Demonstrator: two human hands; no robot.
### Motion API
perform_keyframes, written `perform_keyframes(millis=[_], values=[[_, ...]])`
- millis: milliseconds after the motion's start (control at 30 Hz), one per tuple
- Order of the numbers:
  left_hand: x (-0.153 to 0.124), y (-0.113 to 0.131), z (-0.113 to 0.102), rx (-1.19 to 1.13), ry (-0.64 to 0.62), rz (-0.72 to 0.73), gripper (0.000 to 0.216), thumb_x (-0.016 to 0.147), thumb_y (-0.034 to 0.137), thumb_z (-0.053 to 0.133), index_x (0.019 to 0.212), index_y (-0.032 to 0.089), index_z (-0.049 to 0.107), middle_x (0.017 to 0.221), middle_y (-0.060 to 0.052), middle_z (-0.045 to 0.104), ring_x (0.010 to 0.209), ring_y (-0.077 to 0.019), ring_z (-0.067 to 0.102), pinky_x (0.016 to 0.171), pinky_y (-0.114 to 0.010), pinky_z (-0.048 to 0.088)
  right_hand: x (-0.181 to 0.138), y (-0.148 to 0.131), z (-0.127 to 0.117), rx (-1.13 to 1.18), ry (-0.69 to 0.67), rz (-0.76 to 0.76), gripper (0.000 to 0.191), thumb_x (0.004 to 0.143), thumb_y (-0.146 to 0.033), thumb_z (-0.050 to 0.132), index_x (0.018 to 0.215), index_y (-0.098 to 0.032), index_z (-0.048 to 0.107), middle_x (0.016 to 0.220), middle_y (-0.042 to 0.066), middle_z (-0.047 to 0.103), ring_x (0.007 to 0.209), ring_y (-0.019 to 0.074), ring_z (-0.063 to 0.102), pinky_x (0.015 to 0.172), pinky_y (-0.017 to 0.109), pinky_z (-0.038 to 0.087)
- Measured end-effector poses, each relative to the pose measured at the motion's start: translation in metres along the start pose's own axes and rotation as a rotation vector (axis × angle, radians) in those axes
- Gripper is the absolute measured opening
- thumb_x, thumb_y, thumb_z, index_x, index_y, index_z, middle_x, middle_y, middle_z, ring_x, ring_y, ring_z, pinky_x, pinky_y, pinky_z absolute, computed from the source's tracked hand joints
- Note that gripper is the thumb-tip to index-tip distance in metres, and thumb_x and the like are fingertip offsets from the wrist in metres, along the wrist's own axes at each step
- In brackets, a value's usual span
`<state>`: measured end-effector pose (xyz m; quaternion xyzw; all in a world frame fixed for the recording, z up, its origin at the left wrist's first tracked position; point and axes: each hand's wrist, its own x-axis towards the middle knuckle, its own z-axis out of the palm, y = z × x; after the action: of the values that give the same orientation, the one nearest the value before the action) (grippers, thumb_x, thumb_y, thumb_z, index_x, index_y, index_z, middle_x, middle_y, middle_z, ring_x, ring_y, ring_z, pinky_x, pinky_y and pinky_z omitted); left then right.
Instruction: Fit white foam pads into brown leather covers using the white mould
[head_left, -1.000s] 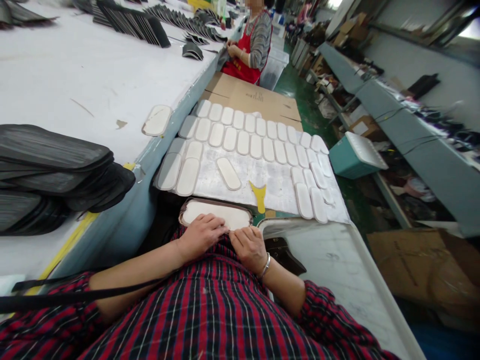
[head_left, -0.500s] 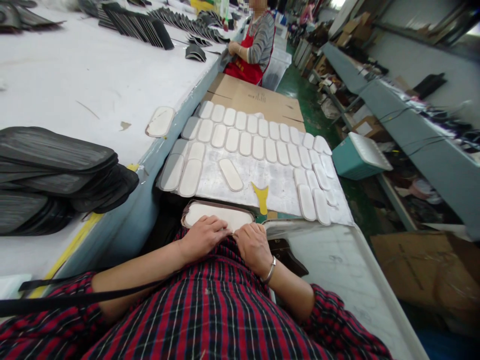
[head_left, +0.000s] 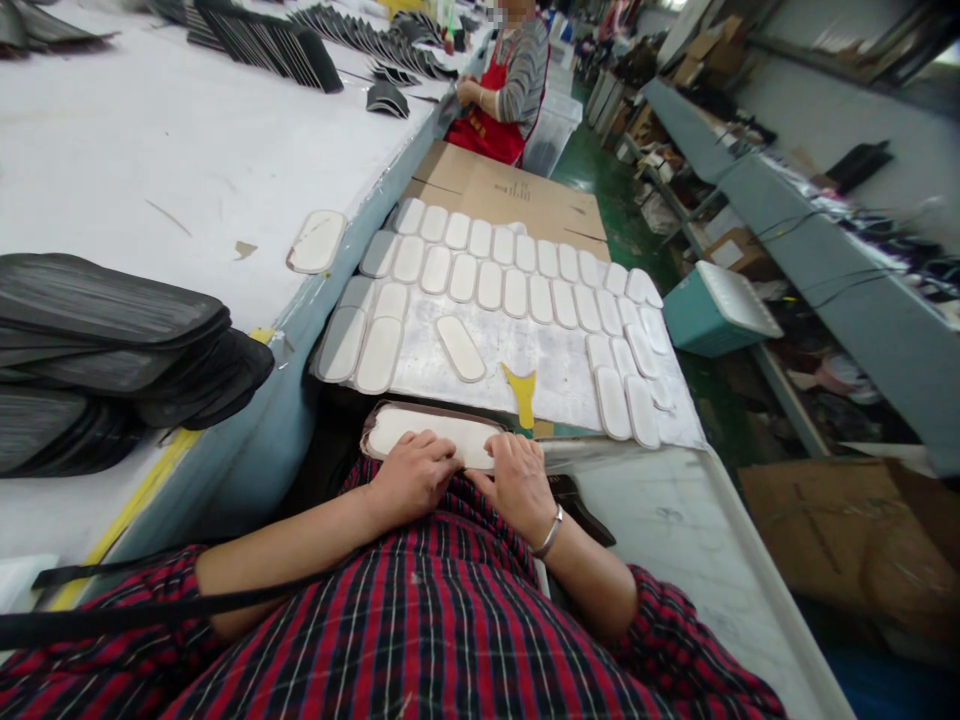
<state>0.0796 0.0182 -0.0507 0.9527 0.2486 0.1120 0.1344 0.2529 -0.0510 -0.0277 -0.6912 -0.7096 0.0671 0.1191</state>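
Close to my body lies a long white panel with rounded ends and a brown rim (head_left: 405, 428). My left hand (head_left: 416, 478) is closed on its near edge, fingers curled and pressed together. At the panel's right end, my right hand (head_left: 521, 488) grips the same edge, thumb below and fingers on top; a metal bangle is on that wrist. Just beyond the panel, a yellow fork-shaped piece (head_left: 520, 392) rests on the silvery board (head_left: 532, 355). A single white oval piece (head_left: 460, 349) lies slanted there, and rows of similar pieces (head_left: 489, 285) surround it.
On the white table (head_left: 90, 180) at left are a stack of dark oval pieces (head_left: 112, 300) and one white oval piece (head_left: 317, 241). A co-worker in a red apron (head_left: 491, 110) sits beyond the cardboard (head_left: 510, 195). A teal bin (head_left: 712, 315) stands at right.
My right hand has shifted slightly right along the panel's near edge, away from my left hand. The left hand and the panel have hardly moved.
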Motion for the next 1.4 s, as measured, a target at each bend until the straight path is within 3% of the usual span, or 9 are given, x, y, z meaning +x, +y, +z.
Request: perform_keyframes(millis=[267,400,600,700,833,900,1000,1233,1400], values=[[0.007,-0.002,-0.001,-0.117,-0.013,-0.071,0.020,0.083,0.023,0.049,0.087,0.026,0.069,0.086,-0.002,0.061,0.080,-0.0180,0.049,0.068,-0.033,0.034,0.033,0.033,0.000,0.003,-0.257,-0.084,0.093,0.059,-0.051,0.071,0.135,-0.015,0.030,0.144,0.014,0.023,0.131,0.0314,0.018,0.104,0.051,0.015],[0.013,-0.006,-0.002,-0.178,-0.025,-0.082,0.020,0.083,0.023,0.050,0.087,0.026,0.070,0.083,-0.002,0.062,0.077,-0.0165,0.051,0.068,-0.031,0.036,0.054,0.033,0.004,0.027,-0.479,-0.118,0.099,0.056,-0.054,0.071,0.137,-0.016,0.028,0.144,0.014,0.023,0.131,0.0331,0.020,0.103,0.055,0.017],[0.015,-0.009,-0.006,-0.187,-0.062,-0.051,0.019,0.083,0.025,0.051,0.083,0.022,0.070,0.077,-0.004,0.063,0.075,-0.0172,0.055,0.069,-0.030,0.041,0.068,0.013,0.010,0.014,-0.434,-0.226,0.105,0.052,-0.059,0.071,0.136,-0.012,0.029,0.140,0.016,0.030,0.131,0.0336,0.018,0.103,0.058,0.008],[0.004,-0.016,-0.013,-0.302,-0.095,-0.022,0.030,0.079,0.021,0.054,0.108,0.021,0.061,0.091,-0.005,0.065,0.084,-0.0188,0.058,0.077,-0.033,0.044,0.071,0.012,0.012,0.044,-0.467,-0.212,0.104,0.053,-0.062,0.068,0.136,-0.011,0.029,0.137,0.017,0.036,0.130,0.0343,0.020,0.103,0.058,0.009],[-0.022,-0.037,-0.027,-0.579,-0.068,-0.051,0.075,0.077,0.023,0.057,0.140,0.025,0.016,0.126,-0.010,0.050,0.096,-0.0162,0.059,0.083,-0.032,0.047,0.072,0.015,0.011,0.054,-0.493,-0.200,0.107,0.052,-0.062,0.069,0.137,-0.011,0.027,0.137,0.018,0.035,0.130,0.0349,0.020,0.103,0.058,0.009],[-0.034,-0.048,-0.032,-0.561,0.040,-0.064,0.060,0.079,0.027,0.056,0.134,0.024,0.030,0.127,-0.010,0.046,0.101,-0.0166,0.056,0.084,-0.032,0.047,0.070,0.014,0.011,0.043,-0.497,-0.209,0.109,0.051,-0.060,0.071,0.137,-0.011,0.026,0.138,0.018,0.033,0.130,0.0345,0.021,0.103,0.057,0.010],[-0.045,-0.062,-0.035,-0.323,0.109,-0.009,0.036,0.080,0.032,0.057,0.114,0.020,0.054,0.114,-0.009,0.055,0.105,-0.0201,0.051,0.090,-0.037,0.042,0.064,0.009,0.013,0.020,-0.455,-0.262,0.106,0.054,-0.055,0.072,0.138,-0.011,0.024,0.140,0.017,0.030,0.130,0.0324,0.021,0.104,0.055,0.011],[-0.042,-0.066,-0.028,0.008,-0.004,0.122,0.027,0.082,0.036,0.054,0.103,0.022,0.059,0.099,-0.006,0.061,0.097,-0.0207,0.049,0.090,-0.039,0.030,0.052,-0.008,0.018,0.006,-0.208,-0.335,0.096,0.059,-0.054,0.070,0.135,-0.012,0.029,0.138,0.016,0.033,0.127,0.0303,0.027,0.106,0.052,0.008],[-0.040,-0.065,-0.028,0.036,0.012,0.138,0.023,0.082,0.036,0.054,0.099,0.021,0.061,0.092,-0.005,0.061,0.092,-0.0189,0.048,0.087,-0.036,0.029,0.040,-0.020,0.010,0.009,-0.110,-0.562,0.042,0.078,-0.035,0.061,0.115,-0.021,0.051,0.135,0.007,0.039,0.126,0.0248,0.027,0.107,0.047,0.011]])
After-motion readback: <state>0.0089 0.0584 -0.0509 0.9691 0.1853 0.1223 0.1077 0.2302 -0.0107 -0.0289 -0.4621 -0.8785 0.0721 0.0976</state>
